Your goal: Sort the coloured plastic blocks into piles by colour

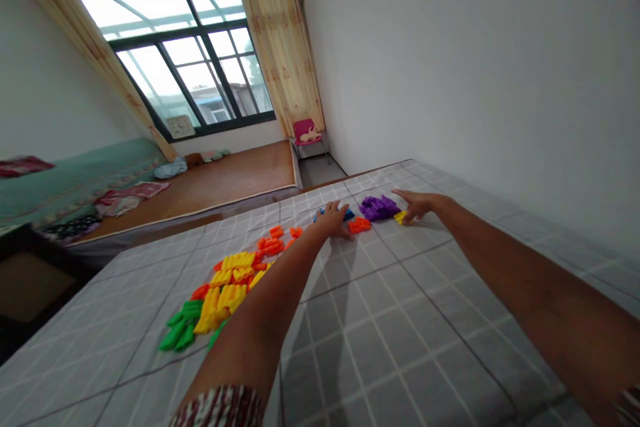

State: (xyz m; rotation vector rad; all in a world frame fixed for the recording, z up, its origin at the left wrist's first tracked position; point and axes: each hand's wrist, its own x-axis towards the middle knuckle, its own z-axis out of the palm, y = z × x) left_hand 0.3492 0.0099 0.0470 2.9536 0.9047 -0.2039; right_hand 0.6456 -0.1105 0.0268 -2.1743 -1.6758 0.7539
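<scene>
My left hand (334,219) is over the far part of the table with its fingers spread, above blue pieces (349,215) and beside a few orange pieces (359,225). A purple pile (379,208) lies between my two hands. At its right, my right hand (416,205) has the index finger stretched out, and its lower fingers are at a small yellow piece (400,217). Whether they grip it is unclear. Left of my left forearm lie yellow pieces (215,303), green pieces (181,330) and more orange pieces (271,245), partly hidden by the arm.
A grey checked cloth (370,320) covers the table, which meets a white wall on the right. Beyond its far edge are a brown bed surface (240,177), a pink chair (306,133) and a curtained window. A dark-framed item (35,287) stands at the left.
</scene>
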